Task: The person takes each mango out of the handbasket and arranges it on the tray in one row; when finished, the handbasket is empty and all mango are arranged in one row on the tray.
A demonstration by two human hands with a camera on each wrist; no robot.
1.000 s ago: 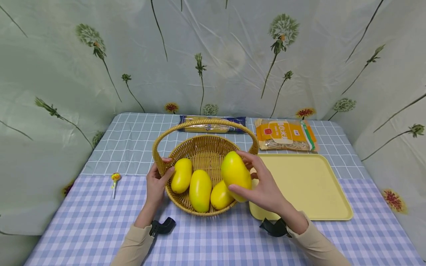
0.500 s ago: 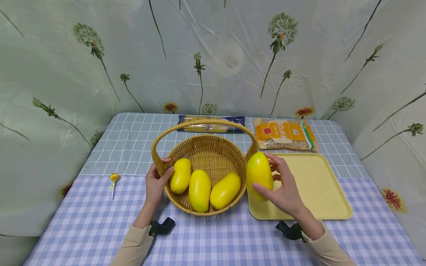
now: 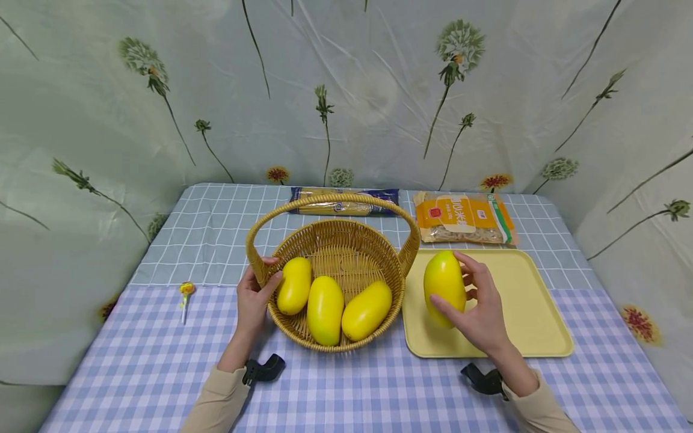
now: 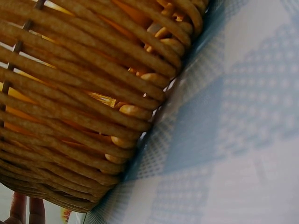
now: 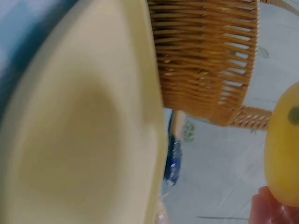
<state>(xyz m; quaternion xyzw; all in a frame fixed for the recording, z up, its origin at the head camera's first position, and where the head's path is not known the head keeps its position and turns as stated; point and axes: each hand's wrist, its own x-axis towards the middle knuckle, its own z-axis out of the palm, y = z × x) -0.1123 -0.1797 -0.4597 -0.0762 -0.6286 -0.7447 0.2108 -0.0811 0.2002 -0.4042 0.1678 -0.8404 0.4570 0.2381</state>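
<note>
My right hand (image 3: 479,307) grips a yellow mango (image 3: 444,287) between thumb and fingers, over the left part of a pale yellow tray (image 3: 520,313). In the right wrist view that mango (image 5: 285,149) hangs above the tray (image 5: 84,140), fingertips at its lower end. My left hand (image 3: 256,297) holds the left rim of a round wicker basket (image 3: 346,240) at the foot of its arched handle, thumb on the inner side. Three more mangoes (image 3: 325,310) lie along the basket's near side. The left wrist view is mostly the basket's woven wall (image 4: 79,93), with two fingers (image 4: 36,210) at its edge.
Behind the basket lies a pack of spaghetti (image 3: 346,208). An orange bag of noodles (image 3: 464,219) sits just beyond the tray. A lollipop (image 3: 186,294) lies at the left on the checked cloth (image 3: 346,397). A floral curtain (image 3: 373,120) hangs behind the table.
My right hand has carried the mango rightward, out from above the basket, past its rim and over the tray. My left hand stays on the basket, which has not moved.
</note>
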